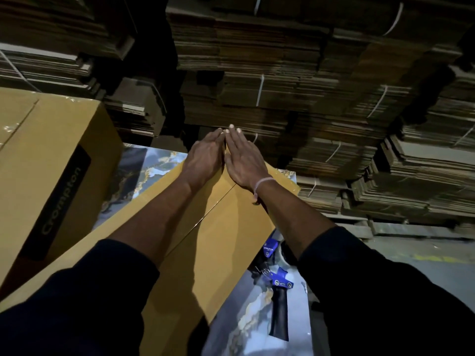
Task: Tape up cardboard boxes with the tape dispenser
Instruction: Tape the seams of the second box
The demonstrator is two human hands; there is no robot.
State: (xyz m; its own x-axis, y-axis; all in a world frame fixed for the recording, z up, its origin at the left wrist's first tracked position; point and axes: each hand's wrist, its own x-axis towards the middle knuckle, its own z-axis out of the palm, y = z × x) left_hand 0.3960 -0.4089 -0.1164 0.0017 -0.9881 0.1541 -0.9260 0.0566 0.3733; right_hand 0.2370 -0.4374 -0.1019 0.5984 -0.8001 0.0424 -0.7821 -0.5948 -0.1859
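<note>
The cardboard box (205, 253) lies flat-topped on a marble-patterned table (246, 327), its centre seam running away from the viewer. At the box's far end both hands press flat with fingers straight: the left hand (204, 156) left of the seam, the right hand (243, 160) right of it, fingertips nearly touching. The tape dispenser (279, 299) lies on the table just right of the box, untouched. A second box marked Crompton (51, 181) stands left of the box. Bundled flat cardboard stacks (295, 80) rise beyond it.
</note>
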